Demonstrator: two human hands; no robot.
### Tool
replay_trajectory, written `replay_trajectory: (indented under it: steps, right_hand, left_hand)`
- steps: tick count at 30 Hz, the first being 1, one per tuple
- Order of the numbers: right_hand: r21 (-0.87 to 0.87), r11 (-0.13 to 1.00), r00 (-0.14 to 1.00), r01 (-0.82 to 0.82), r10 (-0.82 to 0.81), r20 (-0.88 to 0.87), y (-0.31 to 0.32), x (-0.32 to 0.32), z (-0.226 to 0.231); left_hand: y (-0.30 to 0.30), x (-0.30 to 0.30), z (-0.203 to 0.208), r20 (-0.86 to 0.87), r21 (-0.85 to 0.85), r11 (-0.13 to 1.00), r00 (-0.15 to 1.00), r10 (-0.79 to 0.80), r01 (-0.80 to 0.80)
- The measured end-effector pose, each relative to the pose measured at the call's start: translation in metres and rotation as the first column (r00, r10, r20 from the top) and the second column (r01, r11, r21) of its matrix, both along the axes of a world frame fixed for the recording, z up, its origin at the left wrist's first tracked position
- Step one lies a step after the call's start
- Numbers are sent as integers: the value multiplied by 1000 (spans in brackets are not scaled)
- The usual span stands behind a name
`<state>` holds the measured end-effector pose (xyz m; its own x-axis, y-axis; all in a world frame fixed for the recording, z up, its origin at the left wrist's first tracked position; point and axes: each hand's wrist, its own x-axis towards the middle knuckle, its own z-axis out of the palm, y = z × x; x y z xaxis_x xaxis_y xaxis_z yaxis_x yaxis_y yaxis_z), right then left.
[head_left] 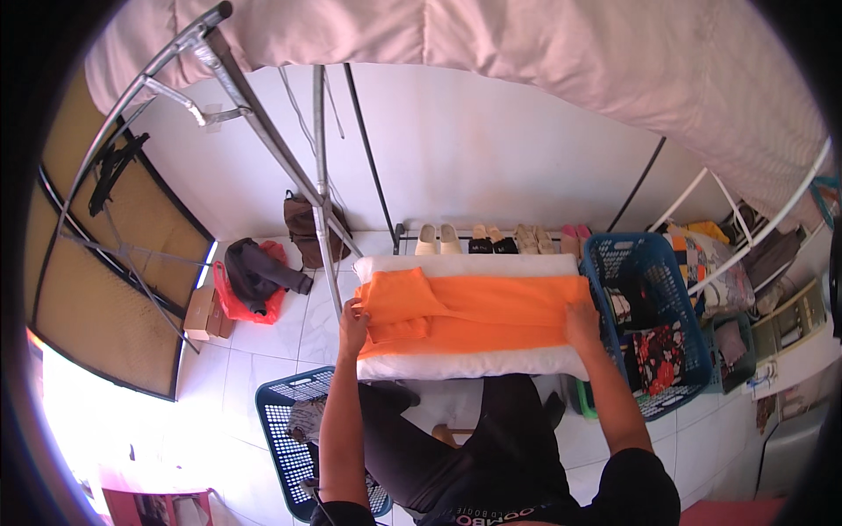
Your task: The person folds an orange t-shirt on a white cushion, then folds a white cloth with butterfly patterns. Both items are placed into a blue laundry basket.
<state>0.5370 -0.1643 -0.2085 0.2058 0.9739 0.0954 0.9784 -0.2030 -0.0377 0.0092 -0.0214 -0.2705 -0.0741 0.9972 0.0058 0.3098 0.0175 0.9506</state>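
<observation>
An orange garment (474, 314) lies spread flat on a white padded board (465, 364) in front of me. Its left part is folded over, with a sleeve lying across the middle. My left hand (353, 321) rests on the garment's left edge, fingers on the cloth. My right hand (581, 320) presses flat on the garment's right end. Neither hand grips anything that I can make out. My dark-trousered legs show below the board.
A blue laundry basket (653, 263) with clothes stands at the right. A dark blue basket (285, 430) sits on the floor at my lower left. Shoes on a rack (500, 238) line the far wall. A metal drying rack (316, 175) with pink bedding hangs overhead. Bags (254, 280) lie at the left.
</observation>
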Motion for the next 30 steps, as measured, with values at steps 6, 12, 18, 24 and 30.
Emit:
replay_trajectory:
  steps: [6, 12, 18, 24, 30]
  right_hand:
    - [182, 942, 593, -280, 319, -739, 96, -142, -18]
    - [236, 967, 591, -96, 247, -768, 169, -272, -34]
    - [281, 959, 488, 34, 230, -842, 156, -261, -81]
    - [238, 969, 425, -69, 244, -872, 137, -260, -63]
    - [247, 946, 580, -208, 323, -748, 142, -257, -51]
  left_hand:
    - [4, 10, -7, -29, 93, 989, 993, 116, -113]
    - [4, 15, 3, -83, 243, 958, 981, 178, -153]
    - [-20, 16, 3, 84, 154, 984, 994, 73, -85]
    - [-31, 11, -12, 10, 212, 972, 995, 97, -97]
    - [-11, 12, -7, -67, 250, 935, 959, 275, -250]
